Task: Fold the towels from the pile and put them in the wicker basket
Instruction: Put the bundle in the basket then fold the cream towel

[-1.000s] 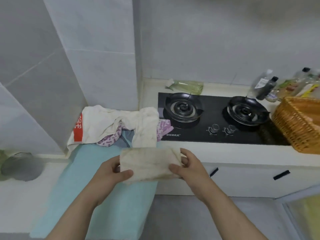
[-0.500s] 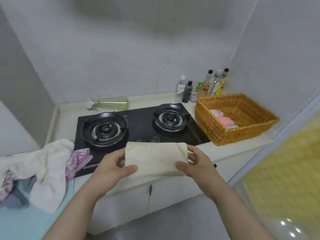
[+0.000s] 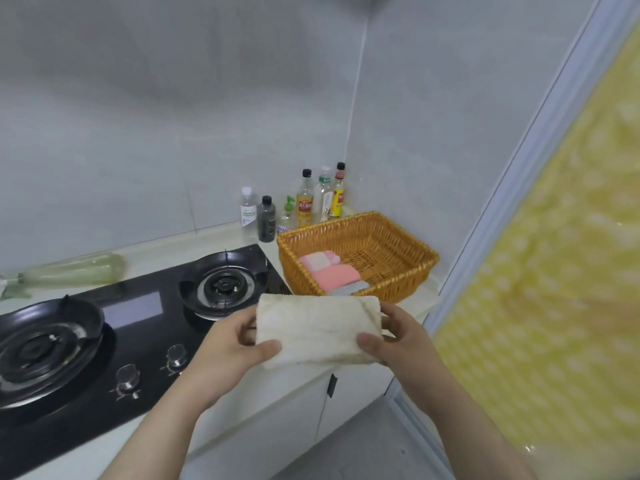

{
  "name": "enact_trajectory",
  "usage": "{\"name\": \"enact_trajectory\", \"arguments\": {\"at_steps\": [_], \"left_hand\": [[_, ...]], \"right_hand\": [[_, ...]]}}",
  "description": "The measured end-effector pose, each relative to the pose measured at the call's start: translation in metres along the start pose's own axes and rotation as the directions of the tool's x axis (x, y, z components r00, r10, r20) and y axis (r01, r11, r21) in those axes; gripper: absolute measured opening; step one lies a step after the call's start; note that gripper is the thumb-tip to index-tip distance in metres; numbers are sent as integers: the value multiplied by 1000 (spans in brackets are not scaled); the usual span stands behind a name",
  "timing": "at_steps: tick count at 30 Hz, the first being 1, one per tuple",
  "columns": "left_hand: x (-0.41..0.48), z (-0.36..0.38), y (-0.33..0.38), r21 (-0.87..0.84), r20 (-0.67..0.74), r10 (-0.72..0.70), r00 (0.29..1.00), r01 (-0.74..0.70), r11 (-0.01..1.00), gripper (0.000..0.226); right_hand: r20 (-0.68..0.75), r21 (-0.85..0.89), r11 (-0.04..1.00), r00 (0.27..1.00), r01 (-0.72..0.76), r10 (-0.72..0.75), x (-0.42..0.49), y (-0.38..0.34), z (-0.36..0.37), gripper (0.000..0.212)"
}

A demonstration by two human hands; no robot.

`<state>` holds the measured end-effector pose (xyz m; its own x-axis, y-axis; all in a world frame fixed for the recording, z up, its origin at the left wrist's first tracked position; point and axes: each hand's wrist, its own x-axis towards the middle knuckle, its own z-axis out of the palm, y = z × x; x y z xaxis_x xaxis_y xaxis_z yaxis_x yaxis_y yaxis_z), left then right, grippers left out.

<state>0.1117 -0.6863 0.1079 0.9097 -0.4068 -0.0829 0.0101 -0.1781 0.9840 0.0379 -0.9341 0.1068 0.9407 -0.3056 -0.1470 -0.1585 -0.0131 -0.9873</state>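
A folded cream towel point(image 3: 317, 329) is held flat in the air above the counter's front edge. My left hand point(image 3: 232, 344) grips its left end, thumb on top. My right hand point(image 3: 394, 337) grips its right end the same way. Just beyond the towel stands the wicker basket point(image 3: 408, 244) on the counter's right end. Folded pink towels point(image 3: 329, 270) and a grey one lie in its left half. The pile of unfolded towels is out of view.
A black two-burner gas hob point(image 3: 138, 306) fills the counter to the left. Several bottles point(image 3: 304, 202) stand in the corner behind the basket, and a green bottle point(image 3: 72, 273) lies by the wall. A yellow patterned door point(image 3: 554, 271) is on the right.
The view has swung right, away from the towel pile. Both hands have carried the folded cream towel rightward, and it is now just in front of the basket.
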Motion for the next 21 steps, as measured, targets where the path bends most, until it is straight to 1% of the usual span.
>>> {"name": "enact_trajectory", "arguments": {"at_steps": [6,10,13,15,17,19,21], "left_hand": [[66,32,11,24,56,27,998,-29,999,41],[126,44,0,47,42,35,998,-37,998,45],[176,55,-12,26,-19,29,999,-29,999,51],[209,65,-21,-1,-117,36,992,-36,999,60],[239,74,-28,-31,-199,16,980,-22,999,66],[262,82,-33,-22,-216,31,976,-37,999,60],[286,90,-37,34,-218,41,975,-34,999,50]], "right_hand": [[-43,-6,1000,999,-3,3,51,0,-43,53],[-57,-48,999,998,7,-10,104,-3,-62,50],[-75,-77,997,997,16,-22,155,-3,-71,50],[-82,-112,993,995,46,-56,192,-3,-74,49],[-76,-196,976,991,93,-110,225,-1,-76,42],[-65,-306,947,990,98,-123,252,-1,-78,33],[-40,-400,912,992,91,-116,278,2,-83,28]]}}
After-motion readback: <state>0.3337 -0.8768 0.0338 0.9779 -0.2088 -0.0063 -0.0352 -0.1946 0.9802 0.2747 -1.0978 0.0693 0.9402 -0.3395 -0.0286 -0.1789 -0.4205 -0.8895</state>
